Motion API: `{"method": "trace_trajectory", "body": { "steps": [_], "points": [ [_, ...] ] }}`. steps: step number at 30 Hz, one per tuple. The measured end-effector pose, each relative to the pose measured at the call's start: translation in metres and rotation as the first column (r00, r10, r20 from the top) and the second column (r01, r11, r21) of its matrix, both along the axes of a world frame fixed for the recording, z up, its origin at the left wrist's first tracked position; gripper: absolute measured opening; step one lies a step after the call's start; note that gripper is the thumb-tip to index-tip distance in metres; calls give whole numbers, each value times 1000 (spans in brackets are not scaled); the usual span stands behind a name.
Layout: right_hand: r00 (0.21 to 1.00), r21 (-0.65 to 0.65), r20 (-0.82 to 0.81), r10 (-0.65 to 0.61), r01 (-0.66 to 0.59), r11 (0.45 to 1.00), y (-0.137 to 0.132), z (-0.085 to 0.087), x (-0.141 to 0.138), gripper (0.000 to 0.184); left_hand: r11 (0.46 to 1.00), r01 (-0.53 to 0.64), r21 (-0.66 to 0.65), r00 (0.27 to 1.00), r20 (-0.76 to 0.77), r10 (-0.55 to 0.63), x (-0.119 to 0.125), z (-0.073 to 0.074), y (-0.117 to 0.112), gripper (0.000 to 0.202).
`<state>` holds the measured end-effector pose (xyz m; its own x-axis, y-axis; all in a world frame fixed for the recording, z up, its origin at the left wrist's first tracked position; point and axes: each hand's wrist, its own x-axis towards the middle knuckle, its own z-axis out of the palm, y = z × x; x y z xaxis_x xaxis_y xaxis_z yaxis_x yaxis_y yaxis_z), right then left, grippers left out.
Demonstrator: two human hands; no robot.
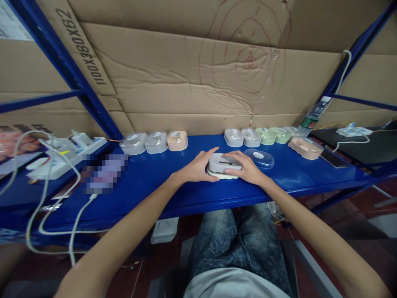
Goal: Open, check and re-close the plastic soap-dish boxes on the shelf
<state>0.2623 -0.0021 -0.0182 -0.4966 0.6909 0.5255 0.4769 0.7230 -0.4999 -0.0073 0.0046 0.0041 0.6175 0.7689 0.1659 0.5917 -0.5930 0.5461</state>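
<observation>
A small grey plastic box (pixel 221 162) with rounded corners and a dark slot in its top sits at the front of the blue table, a pale rim showing under it. My left hand (pixel 198 166) curves round the box's left side, thumb at the front and forefinger stretched out behind. From the right, my right hand (pixel 246 167) grips the same box, fingers over its top and right end. Just beyond that hand lies a clear lid (pixel 259 159) with a round white label.
Lidded boxes stand in rows at the back left (pixel 157 143) and back right (pixel 233 138). A peach box (pixel 305 149), a black phone (pixel 333 159) and a plastic bottle (pixel 314 116) are at right. At left are a blurred-out device (pixel 107 174), white cables and a power strip (pixel 52 165).
</observation>
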Motion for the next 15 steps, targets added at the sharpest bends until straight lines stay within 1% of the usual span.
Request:
{"method": "trace_trajectory", "body": {
  "steps": [3,5,8,11,15],
  "points": [
    [998,37,-38,-52,54,998,-2,0,2,58,1000,-13,-5,1000,23,13,-1,-3,3,127],
    [993,77,-61,-98,102,992,-3,0,3,57,1000,-1,17,999,40,1,-2,-4,5,128],
    [977,148,-106,-186,200,968,-5,0,5,56,998,3,57,998,59,-7,-2,-5,8,126],
    [957,192,-139,-253,277,941,-7,1,7,55,995,-34,95,998,47,29,-3,-8,11,120],
    [938,218,-163,-307,338,916,-10,3,8,55,980,-109,167,994,27,106,-5,-13,17,110]
  ]
}}
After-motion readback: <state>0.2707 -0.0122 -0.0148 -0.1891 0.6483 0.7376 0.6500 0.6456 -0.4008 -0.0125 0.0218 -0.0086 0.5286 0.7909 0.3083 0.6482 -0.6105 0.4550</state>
